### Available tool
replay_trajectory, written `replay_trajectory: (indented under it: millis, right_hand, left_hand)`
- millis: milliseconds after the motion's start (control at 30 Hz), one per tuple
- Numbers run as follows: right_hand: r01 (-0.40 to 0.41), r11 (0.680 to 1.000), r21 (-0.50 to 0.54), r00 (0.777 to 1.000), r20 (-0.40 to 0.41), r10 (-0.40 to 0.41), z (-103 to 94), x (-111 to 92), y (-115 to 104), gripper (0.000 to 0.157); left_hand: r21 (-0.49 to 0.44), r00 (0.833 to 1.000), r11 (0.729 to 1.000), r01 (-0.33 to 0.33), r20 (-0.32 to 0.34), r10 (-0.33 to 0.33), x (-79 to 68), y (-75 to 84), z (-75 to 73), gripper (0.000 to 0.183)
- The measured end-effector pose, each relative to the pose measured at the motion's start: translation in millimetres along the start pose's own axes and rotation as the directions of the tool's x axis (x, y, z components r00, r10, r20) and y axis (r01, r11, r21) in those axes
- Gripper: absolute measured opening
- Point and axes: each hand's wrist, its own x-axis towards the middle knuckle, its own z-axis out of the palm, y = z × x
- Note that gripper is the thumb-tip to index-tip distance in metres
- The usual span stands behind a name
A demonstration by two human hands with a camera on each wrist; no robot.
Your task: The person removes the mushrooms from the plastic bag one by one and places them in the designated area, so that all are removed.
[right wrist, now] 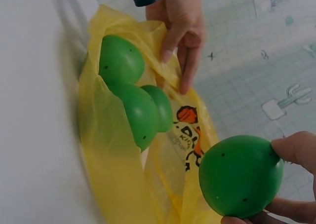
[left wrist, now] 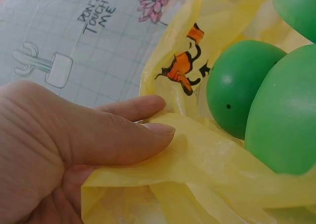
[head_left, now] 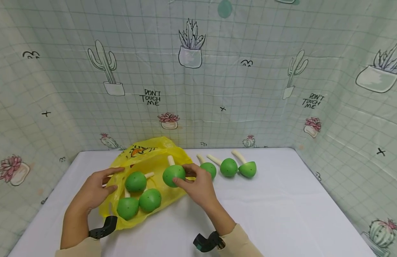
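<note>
A yellow plastic bag (head_left: 167, 146) lies on the table with its mouth spread open. My left hand (head_left: 97, 185) pinches the bag's left edge between thumb and fingers; in the left wrist view the thumb (left wrist: 123, 137) presses on the film. Inside the bag are three green toy mushrooms with pale stems, one at the back (head_left: 135, 182), one in front (head_left: 127, 208) and one to the right (head_left: 150, 200). My right hand (head_left: 198, 184) grips another green mushroom (head_left: 173, 175) by its cap, over the bag's right part, stem pointing away.
Three more green mushrooms lie on the table to the right of the bag: one (head_left: 208, 170) partly behind my right hand, a middle one (head_left: 228, 167) and a right one (head_left: 248, 169). The white table (head_left: 265, 214) meets a patterned cloth wall (head_left: 211, 89) at the back and sides.
</note>
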Motion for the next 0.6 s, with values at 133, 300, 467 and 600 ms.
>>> replay_trajectory:
  millis: [133, 300, 467, 600]
  right_hand:
    - [0.012, 1.000, -0.007, 1.000, -0.001, -0.012, -4.9, -2, -4, 0.050]
    - [0.018, 1.000, 0.009, 1.000, -0.013, -0.018, -11.2, -3, -5, 0.050]
    - [0.021, 0.999, 0.037, 0.999, -0.038, -0.020, -18.1, -4, -7, 0.049]
    - [0.024, 0.998, 0.060, 0.998, -0.060, -0.020, -24.9, -4, -7, 0.048]
  left_hand:
    - [-0.001, 1.000, 1.000, 0.002, 0.002, -0.002, 0.2, -0.1, -0.2, 0.060]
    - [0.003, 1.000, 1.000, -0.004, -0.001, 0.004, 1.0, -0.1, 0.4, 0.060]
    - [0.003, 1.000, 1.000, -0.004, 0.002, 0.004, 0.8, -0.2, 0.3, 0.060]
    - [0.000, 1.000, 1.000, 0.000, 0.011, 0.000, 0.3, 0.4, 0.2, 0.060]
